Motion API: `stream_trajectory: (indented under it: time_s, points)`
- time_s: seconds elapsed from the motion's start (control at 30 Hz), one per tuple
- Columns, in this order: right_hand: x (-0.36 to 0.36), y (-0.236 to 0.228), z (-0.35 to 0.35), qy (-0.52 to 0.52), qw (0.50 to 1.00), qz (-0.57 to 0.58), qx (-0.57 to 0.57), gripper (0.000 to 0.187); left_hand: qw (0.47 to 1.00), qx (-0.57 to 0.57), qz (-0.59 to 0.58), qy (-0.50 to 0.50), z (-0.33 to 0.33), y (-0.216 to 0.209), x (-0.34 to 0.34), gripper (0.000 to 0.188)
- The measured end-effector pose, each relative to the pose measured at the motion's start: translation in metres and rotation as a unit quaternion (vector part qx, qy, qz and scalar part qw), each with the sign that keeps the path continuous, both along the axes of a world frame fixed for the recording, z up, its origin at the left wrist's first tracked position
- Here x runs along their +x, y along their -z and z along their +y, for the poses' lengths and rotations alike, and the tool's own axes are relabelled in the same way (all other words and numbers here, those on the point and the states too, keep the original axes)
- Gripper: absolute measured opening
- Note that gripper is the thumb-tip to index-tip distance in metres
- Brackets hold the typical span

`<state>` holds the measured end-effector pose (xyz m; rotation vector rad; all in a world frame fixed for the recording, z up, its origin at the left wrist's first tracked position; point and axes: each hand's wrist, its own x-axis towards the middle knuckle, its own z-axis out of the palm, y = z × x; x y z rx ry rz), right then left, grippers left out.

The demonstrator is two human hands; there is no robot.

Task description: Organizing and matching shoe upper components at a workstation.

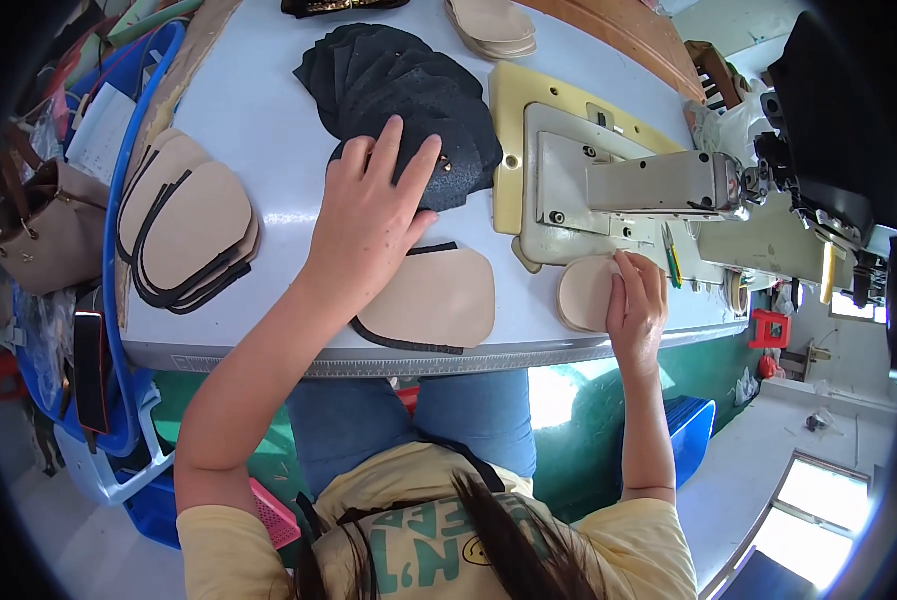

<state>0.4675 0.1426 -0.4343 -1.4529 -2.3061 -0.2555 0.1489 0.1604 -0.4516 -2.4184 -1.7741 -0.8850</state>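
My left hand [373, 195] lies with spread fingers on the near end of a fanned stack of black textured flap pieces [398, 85]. Beside its fingertips a small gold fitting [444, 163] shows on the top flap. Under my left wrist a beige rounded panel [433, 300] with a black strip along its edge lies flat on the table. At the right, my right hand [641, 308] has its thumb and fingers closed at the right edge of a small stack of beige rounded pieces [582, 292], which rests near the table's front edge.
A sewing machine [648, 185] stands on the right side of the white table [278, 240]. More black-edged beige panels [193, 225] lie at the left, and beige pieces [493, 25] at the back. Thread snips [672, 258] lie beside the machine. A blue bin [133, 130] adjoins the table.
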Motion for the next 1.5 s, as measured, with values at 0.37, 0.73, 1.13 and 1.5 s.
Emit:
stream_trajectory:
  time_s: [0.37,0.73,1.13,1.5]
  points:
    - [-0.008,-0.014,-0.004,0.047,0.997,-0.059,0.020,0.012,0.899,-0.213,-0.335,0.183,-0.049,-0.036,-0.009,0.055]
    - [0.010,-0.036,-0.026,-0.051,0.901,0.253,-0.348,0.022,0.994,-0.007,0.031,0.108,-0.117,0.013,-0.005,0.033]
    - [-0.039,-0.055,-0.018,-0.049,0.782,0.430,-0.448,0.015,0.997,0.012,0.000,0.070,-0.136,0.025,-0.012,0.033]
    - [-0.101,-0.006,-0.008,0.002,0.723,0.476,-0.500,0.019,0.995,0.051,-0.061,0.062,-0.138,0.038,-0.013,0.035]
